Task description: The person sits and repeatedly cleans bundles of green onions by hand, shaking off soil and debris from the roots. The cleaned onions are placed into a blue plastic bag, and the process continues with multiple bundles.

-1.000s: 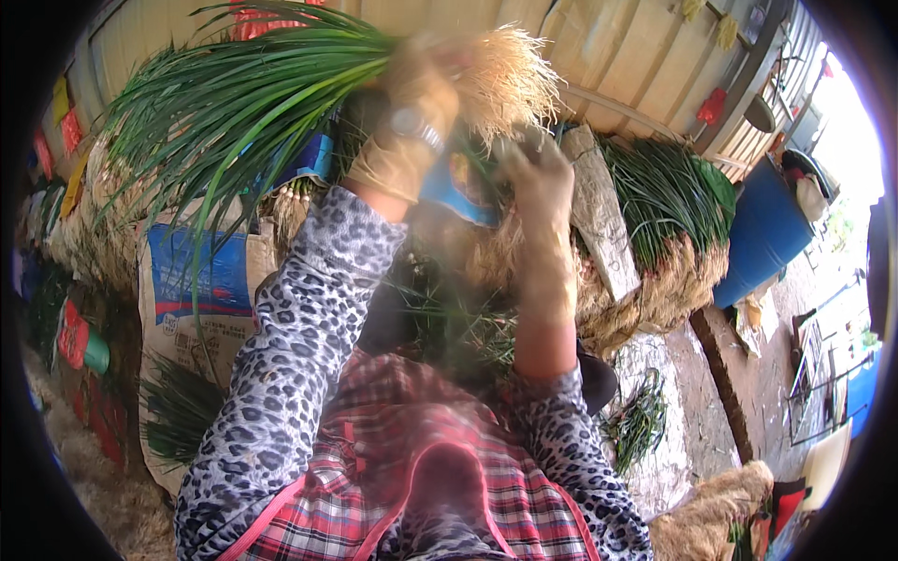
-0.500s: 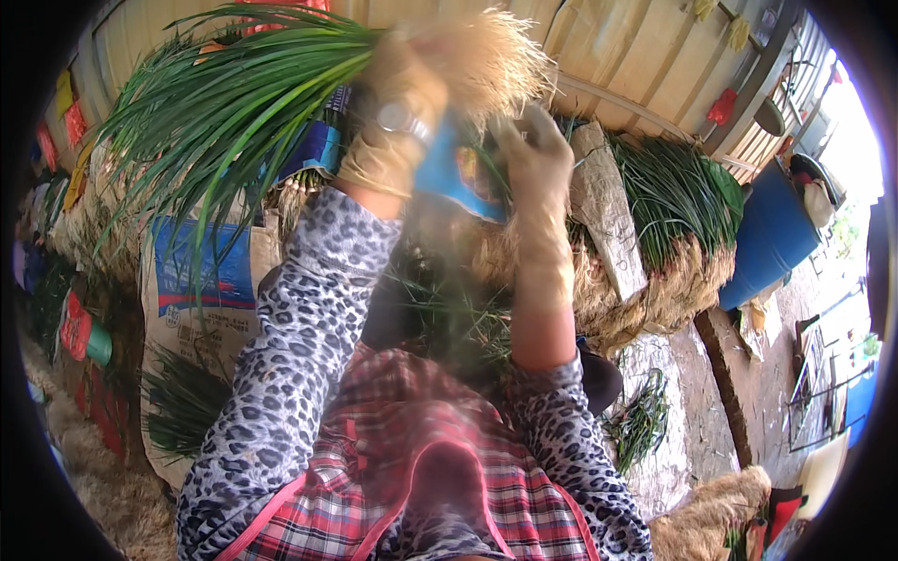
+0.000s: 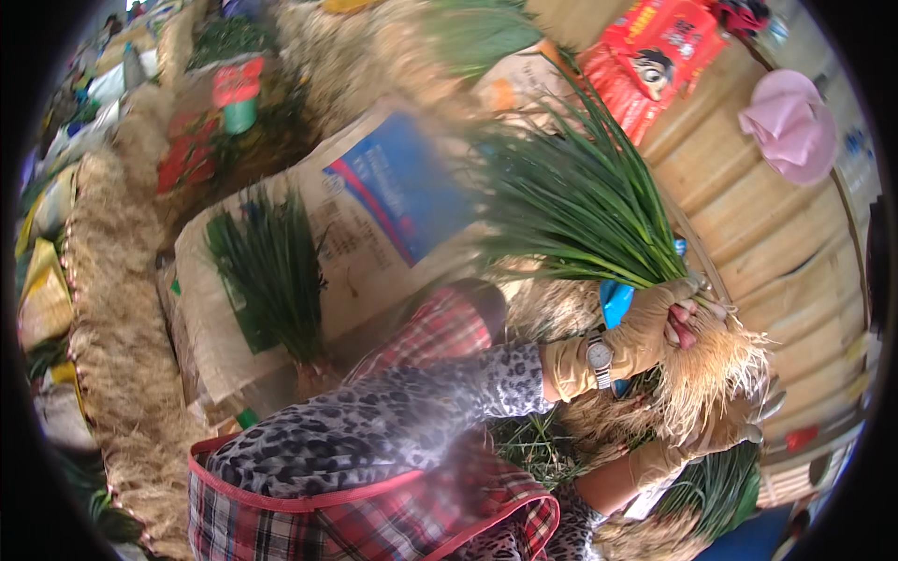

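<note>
Head-worn fisheye view, facing down, tilted sideways, near the leafy green bundle (image 3: pixel 599 210)

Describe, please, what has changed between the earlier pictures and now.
The view has swung left and tilted, bringing the printed sack nearer the middle. Nothing was visibly taken or released. The left hand still grips the scallion bunch beside its roots; the right hand stays close to them.

We list: 1 scallion bunch (image 3: pixel 599 210) in our left hand (image 3: pixel 650 327); right hand (image 3: pixel 716 432) beside its roots (image 3: pixel 706 369); left of these, 1 sack (image 3: pixel 360 290) bearing 1 other bunch (image 3: pixel 276 271); farther left, root pile (image 3: pixel 117 355); right, wall (image 3: pixel 781 280).
</note>
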### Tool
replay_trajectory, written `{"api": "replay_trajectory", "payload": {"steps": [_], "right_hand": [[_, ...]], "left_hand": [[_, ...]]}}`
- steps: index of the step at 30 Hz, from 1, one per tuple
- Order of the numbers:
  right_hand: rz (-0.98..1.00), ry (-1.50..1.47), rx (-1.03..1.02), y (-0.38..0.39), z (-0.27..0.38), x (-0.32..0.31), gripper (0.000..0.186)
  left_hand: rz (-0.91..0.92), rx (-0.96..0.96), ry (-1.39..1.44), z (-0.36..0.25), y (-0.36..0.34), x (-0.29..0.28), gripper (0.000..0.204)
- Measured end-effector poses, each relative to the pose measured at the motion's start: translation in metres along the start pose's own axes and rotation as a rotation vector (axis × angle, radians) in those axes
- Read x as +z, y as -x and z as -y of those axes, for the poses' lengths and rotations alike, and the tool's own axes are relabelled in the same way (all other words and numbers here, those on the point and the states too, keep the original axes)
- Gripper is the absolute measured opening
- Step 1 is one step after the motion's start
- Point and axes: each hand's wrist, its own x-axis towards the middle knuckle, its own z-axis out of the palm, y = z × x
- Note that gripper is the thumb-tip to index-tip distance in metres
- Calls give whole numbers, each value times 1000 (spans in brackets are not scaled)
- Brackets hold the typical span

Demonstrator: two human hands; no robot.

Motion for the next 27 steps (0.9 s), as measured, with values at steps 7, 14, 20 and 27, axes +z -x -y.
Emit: {"api": "replay_trajectory", "payload": {"steps": [7,14,20,27], "right_hand": [[376,-98,135,-4,-61,55,78],[552,59,484,3,-129,-4,87],[527,279,737,24,-140,-25,70],[621,316,765,15,-156,-41,64]], "left_hand": [[229,147,-432,-102,52,-22,19],[72,164,-631,-294,144,-128,36],[-770,292,-544,-252,271,-339,34],[-1203,94,-459,-218,314,-359,26]]}}
